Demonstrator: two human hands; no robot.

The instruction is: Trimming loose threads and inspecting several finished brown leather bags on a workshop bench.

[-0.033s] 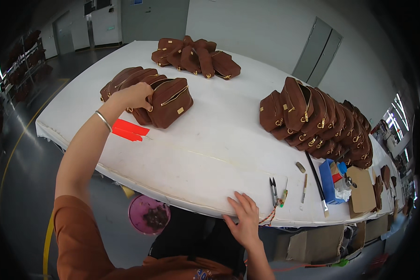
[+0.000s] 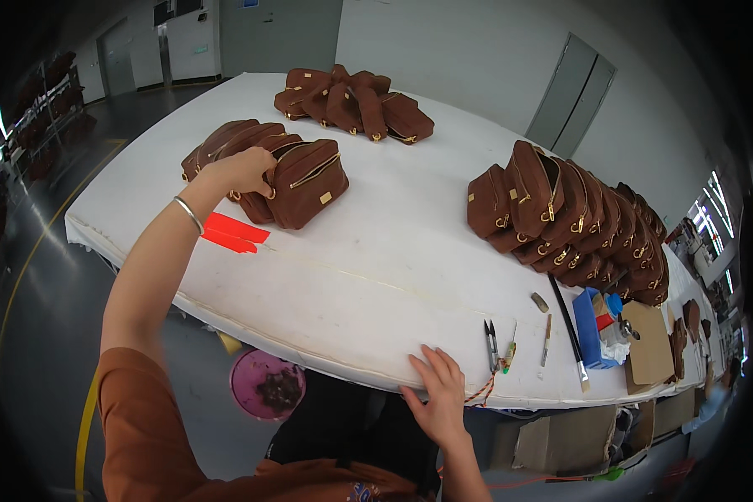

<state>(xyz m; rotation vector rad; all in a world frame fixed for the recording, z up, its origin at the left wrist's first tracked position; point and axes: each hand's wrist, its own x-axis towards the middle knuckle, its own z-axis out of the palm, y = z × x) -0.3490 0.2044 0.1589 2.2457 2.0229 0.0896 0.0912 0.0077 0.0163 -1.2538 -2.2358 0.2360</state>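
Note:
My left hand (image 2: pixel 251 171) reaches across the table to a small brown zip bag (image 2: pixel 309 191). Its fingers are curled over the near-left edge of the bag, and the fingertips are partly hidden. Gold zips and a small gold plate show on this bag, which stands at the right end of a row of similar brown bags (image 2: pixel 217 140). Just below it lie flat red strips (image 2: pixel 233 232). My right hand (image 2: pixel 437 393) rests on the table's front edge with fingers spread, holding nothing. Thread snips (image 2: pixel 491 345) with an orange cord lie close to its right.
A large stack of brown bags (image 2: pixel 560 209) fills the table's right side; another pile (image 2: pixel 351 105) sits at the far end. Brushes (image 2: pixel 569 330), a blue box (image 2: pixel 594 330) of small supplies and a cardboard piece (image 2: pixel 647 347) lie at the right. Below stands a pink bin (image 2: pixel 247 381).

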